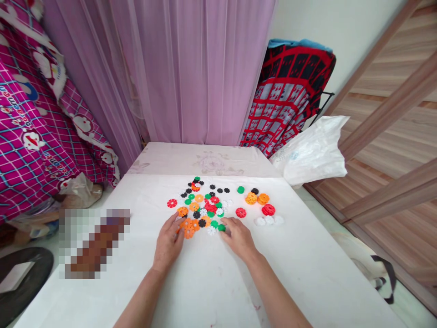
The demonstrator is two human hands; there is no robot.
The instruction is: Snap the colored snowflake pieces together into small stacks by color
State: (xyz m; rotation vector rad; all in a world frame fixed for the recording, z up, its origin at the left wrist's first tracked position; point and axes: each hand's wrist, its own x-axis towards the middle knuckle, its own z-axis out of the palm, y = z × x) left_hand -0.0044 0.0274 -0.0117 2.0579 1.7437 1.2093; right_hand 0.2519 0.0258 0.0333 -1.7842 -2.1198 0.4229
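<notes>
A loose pile of flower-shaped plastic discs (210, 207) in red, orange, green, black and white lies on the white-covered table (211, 278). At the pile's near left edge is my left hand (170, 240), fingers apart, beside a cluster of orange discs (188, 228); its fingertips partly cover some of them. On the near right, my right hand (240, 238) has thumb and fingers spread around a green disc (221, 227). Whether the fingertips touch that disc I cannot tell. Neither hand holds anything lifted off the table.
Small sorted groups lie right of the pile: orange discs (262, 198), red discs (268, 209) and white discs (269, 220). A single red disc (241, 212) sits nearer. A white plastic bag (312, 148) stands past the table's right edge. Purple curtains (205, 73) hang behind.
</notes>
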